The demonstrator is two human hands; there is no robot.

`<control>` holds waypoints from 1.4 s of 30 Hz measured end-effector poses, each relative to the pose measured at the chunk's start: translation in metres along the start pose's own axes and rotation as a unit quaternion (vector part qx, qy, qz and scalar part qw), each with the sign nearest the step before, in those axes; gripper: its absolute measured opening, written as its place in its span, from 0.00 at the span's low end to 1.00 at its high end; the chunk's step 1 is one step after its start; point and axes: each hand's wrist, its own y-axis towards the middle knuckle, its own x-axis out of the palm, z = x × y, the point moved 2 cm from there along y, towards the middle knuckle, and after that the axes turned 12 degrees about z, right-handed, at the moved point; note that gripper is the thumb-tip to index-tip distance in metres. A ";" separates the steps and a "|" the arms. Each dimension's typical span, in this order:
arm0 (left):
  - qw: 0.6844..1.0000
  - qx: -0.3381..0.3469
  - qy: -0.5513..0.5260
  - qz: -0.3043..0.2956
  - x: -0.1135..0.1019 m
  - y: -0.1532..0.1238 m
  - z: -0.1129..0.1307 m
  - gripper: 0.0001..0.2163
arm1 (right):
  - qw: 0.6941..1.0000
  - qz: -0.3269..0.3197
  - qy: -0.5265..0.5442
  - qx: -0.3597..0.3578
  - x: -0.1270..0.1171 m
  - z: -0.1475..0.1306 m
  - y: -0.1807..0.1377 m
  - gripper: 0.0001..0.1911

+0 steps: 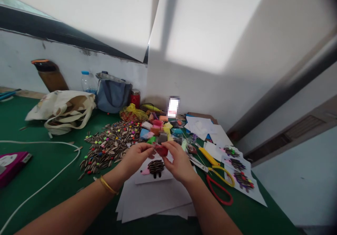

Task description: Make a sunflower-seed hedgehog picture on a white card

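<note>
My left hand (138,156) and my right hand (179,161) meet above a white card, and both pinch a small red lump of clay (161,151) between their fingertips. A gold bangle (107,185) sits on my left wrist. Under the hands lies a paper card (147,176) with a hedgehog figure (155,167) made of sunflower seeds with a pink nose. Behind the hands are several coloured clay blocks (158,128).
A heap of sunflower seeds with coloured beads (107,145) lies to the left on the green table (52,164). Scissors (218,178) and finished hedgehog cards (239,173) lie right. Bags (63,110), a bottle (86,82), a white cable (47,182) and a pink box (12,163) are at left.
</note>
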 end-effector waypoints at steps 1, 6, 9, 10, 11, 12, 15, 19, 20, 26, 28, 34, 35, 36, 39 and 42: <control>1.000 -0.002 0.003 0.003 0.001 0.001 0.000 0.13 | 1.000 0.000 -0.002 0.002 0.003 0.000 -0.002 0.28; 1.000 -0.009 0.018 0.016 0.010 0.004 -0.006 0.12 | 0.999 0.029 -0.040 -0.011 0.010 0.007 -0.009 0.31; 1.000 -0.020 0.005 0.017 0.015 0.001 -0.013 0.12 | 0.997 0.029 -0.068 -0.025 0.009 0.010 -0.012 0.25; 1.000 -0.027 -0.009 0.010 0.016 0.000 -0.015 0.12 | 0.997 0.026 -0.074 -0.028 0.008 0.010 -0.013 0.23; 0.999 -0.032 -0.024 0.001 0.017 -0.002 -0.017 0.13 | 0.996 0.024 -0.077 -0.029 0.008 0.010 -0.014 0.22; 0.999 -0.034 -0.038 -0.009 0.016 -0.003 -0.018 0.13 | 0.996 0.022 -0.077 -0.030 0.007 0.010 -0.015 0.21; 0.997 -0.032 -0.053 -0.044 0.013 -0.005 -0.020 0.14 | 0.997 0.026 -0.072 -0.026 0.006 0.009 -0.016 0.19; 0.997 -0.031 -0.026 -0.068 0.010 -0.006 -0.022 0.11 | 0.996 0.028 -0.076 -0.026 0.007 0.009 -0.017 0.20; 0.998 -0.028 -0.015 -0.062 0.010 -0.006 -0.023 0.11 | 0.996 0.028 -0.077 -0.030 0.008 0.009 -0.017 0.21; 0.999 -0.021 -0.029 0.002 0.010 -0.006 -0.027 0.11 | 0.993 0.061 -0.086 -0.055 0.007 0.003 -0.018 0.27; 0.999 -0.019 -0.047 0.016 0.010 -0.007 -0.026 0.11 | 0.992 0.087 -0.076 -0.052 0.004 -0.002 -0.019 0.23; 0.999 0.034 -0.038 -0.012 0.015 -0.015 -0.024 0.10 | 0.994 0.070 -0.018 -0.077 0.012 -0.019 -0.023 0.15; 0.998 0.045 -0.028 -0.019 0.016 -0.017 -0.024 0.10 | 0.994 0.064 -0.019 -0.082 0.014 -0.020 -0.023 0.16; 0.998 0.060 -0.016 -0.021 0.016 -0.018 -0.024 0.10 | 0.994 0.061 -0.021 -0.085 0.015 -0.021 -0.023 0.16; 0.990 0.137 0.037 -0.018 0.015 -0.022 -0.021 0.09 | 0.994 0.063 -0.020 -0.085 0.017 -0.022 -0.022 0.12; 0.971 0.219 0.089 -0.025 0.012 -0.024 -0.017 0.08 | 0.994 0.076 -0.016 -0.076 0.014 -0.021 -0.020 0.07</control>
